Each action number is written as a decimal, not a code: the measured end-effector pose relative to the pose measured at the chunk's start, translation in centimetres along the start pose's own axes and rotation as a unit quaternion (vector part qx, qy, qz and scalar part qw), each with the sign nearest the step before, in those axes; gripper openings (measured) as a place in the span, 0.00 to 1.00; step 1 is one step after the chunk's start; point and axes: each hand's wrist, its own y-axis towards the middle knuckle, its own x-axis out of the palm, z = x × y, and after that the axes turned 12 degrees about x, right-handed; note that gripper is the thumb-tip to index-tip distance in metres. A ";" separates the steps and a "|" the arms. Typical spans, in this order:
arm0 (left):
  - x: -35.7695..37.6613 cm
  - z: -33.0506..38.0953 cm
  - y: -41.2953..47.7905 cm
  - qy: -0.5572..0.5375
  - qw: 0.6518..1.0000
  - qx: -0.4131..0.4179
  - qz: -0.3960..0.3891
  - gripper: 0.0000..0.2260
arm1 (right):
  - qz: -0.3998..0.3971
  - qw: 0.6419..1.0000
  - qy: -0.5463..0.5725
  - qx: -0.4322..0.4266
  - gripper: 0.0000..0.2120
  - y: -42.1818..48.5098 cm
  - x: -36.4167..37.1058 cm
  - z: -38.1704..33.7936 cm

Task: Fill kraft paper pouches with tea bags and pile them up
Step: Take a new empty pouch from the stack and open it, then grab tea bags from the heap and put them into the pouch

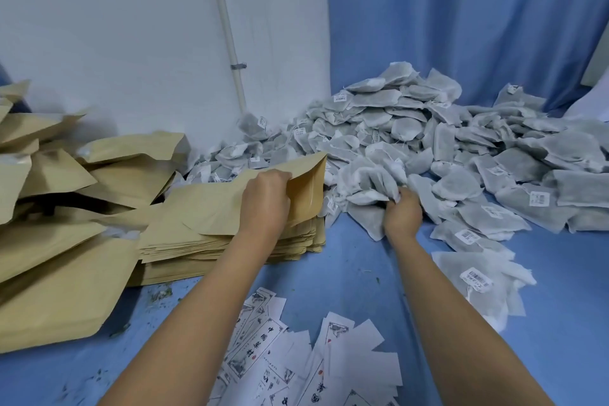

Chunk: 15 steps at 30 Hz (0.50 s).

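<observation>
Both full: my left grip (263, 204) pinches the kraft pouch (211, 208) by its open mouth over the pouch stack (230, 249); my right grip (403, 214) clutches tea bags (369, 183) just beside that mouth.

A tan paper pouch (296, 188) is held tilted above a flat stack of empty pouches (204, 241), its mouth pulled open toward the right, gripped at the opening by the left hand (265, 201). The stack lies neat on the blue surface, edges lined up. To its left a loose pile of pouches (66, 241) lies at all angles, several puffed out. A big heap of grey-white tea bags (428, 128), many with small white tags, spreads from the back corner across the right side. The right hand (403, 211) grips a bunch of tea bags (372, 181) at the heap's near edge, just right of the open pouch
</observation>
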 end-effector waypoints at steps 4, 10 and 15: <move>0.0 -0.1 -0.2 -0.016 1.000 -0.012 0.011 0.25 | -0.032 0.978 0.206 0.020 0.11 -1.4 -1.2 -0.6; -0.6 1.2 -0.7 -0.029 0.999 -0.036 0.021 0.22 | -0.158 0.833 0.520 0.105 0.13 -6.1 -4.3 -2.6; -1.7 2.4 -1.3 -0.071 0.997 -0.029 -0.030 0.16 | -0.331 0.687 0.640 0.095 0.14 -12.9 -5.4 -5.4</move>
